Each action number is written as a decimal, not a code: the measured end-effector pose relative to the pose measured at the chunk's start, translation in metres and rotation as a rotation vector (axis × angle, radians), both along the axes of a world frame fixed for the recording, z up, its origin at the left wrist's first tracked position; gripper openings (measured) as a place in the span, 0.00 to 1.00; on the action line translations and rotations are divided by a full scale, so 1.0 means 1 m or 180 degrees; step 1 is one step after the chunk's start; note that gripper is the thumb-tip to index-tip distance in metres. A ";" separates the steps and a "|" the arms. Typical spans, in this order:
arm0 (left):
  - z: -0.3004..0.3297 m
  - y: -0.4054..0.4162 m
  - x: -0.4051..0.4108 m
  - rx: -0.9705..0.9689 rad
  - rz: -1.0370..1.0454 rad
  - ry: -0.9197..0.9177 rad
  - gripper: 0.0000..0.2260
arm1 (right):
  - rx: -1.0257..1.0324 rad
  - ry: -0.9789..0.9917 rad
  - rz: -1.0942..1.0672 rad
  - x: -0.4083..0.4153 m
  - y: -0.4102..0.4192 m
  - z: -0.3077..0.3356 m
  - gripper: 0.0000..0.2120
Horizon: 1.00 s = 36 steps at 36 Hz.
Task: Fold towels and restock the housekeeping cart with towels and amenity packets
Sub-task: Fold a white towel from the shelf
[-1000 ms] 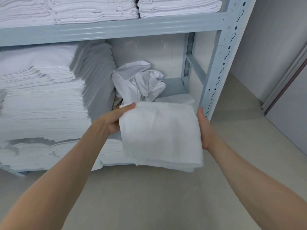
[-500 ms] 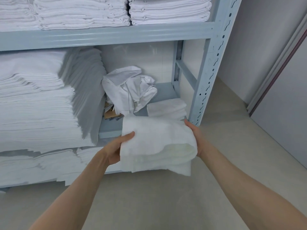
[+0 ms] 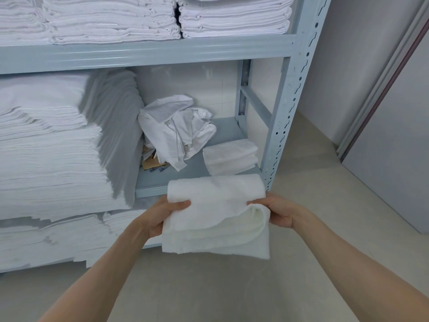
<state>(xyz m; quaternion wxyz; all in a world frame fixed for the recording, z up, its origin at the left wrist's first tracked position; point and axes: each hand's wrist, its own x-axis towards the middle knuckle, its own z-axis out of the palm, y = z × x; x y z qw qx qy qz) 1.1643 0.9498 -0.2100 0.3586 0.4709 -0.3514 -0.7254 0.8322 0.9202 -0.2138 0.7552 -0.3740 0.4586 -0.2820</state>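
Note:
I hold a white towel (image 3: 216, 217), folded over into a thick pad, in front of the grey metal shelf unit (image 3: 282, 126). My left hand (image 3: 162, 214) grips its left edge with the thumb on top. My right hand (image 3: 276, 212) grips the right edge, fingers tucked into the fold. A small folded towel stack (image 3: 231, 156) lies on the middle shelf just beyond the held towel.
A crumpled white cloth (image 3: 176, 133) and some brown paper scraps (image 3: 152, 161) sit on the same shelf. Tall stacks of folded linen (image 3: 53, 145) fill the left side, and more towels (image 3: 144, 17) lie on the upper shelf. Beige floor and a grey door (image 3: 394, 140) are at right.
The towel went from hanging open and flat to doubled over into a thicker fold. Both hands dropped lower and nearer to me, uncovering the small stack on the shelf.

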 end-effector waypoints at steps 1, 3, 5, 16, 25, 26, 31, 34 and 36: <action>0.001 0.000 0.002 -0.0082 0.0043 0.0051 0.21 | -0.0081 -0.0009 -0.0025 0.000 0.000 0.002 0.24; 0.004 -0.002 0.004 -0.0243 0.0123 0.0133 0.20 | -0.0218 -0.0046 -0.0122 0.001 0.000 0.008 0.25; 0.012 -0.003 0.006 -0.0383 0.0174 0.0154 0.18 | -0.0340 -0.0114 -0.0232 0.002 -0.002 0.017 0.23; 0.063 -0.029 0.043 -0.1264 0.0046 0.0073 0.23 | -0.1061 -0.0617 -0.0586 0.020 -0.011 0.066 0.16; 0.065 -0.022 0.055 -0.1552 0.0688 -0.0079 0.12 | -0.1419 -0.0534 -0.0811 0.043 -0.009 0.069 0.14; 0.061 -0.020 0.055 -0.1413 0.0747 -0.0108 0.16 | -0.1413 -0.0497 -0.0889 0.044 -0.007 0.064 0.18; 0.035 -0.005 0.063 -0.0762 0.0218 -0.0414 0.12 | -0.0822 0.0106 -0.0744 0.056 0.012 0.047 0.11; 0.023 0.000 0.064 -0.0540 -0.0073 -0.0408 0.11 | -0.0600 0.0143 -0.0583 0.060 0.020 0.029 0.13; 0.016 -0.001 0.065 -0.0458 -0.0083 -0.0330 0.14 | -0.0545 0.0181 -0.0470 0.063 0.023 0.021 0.14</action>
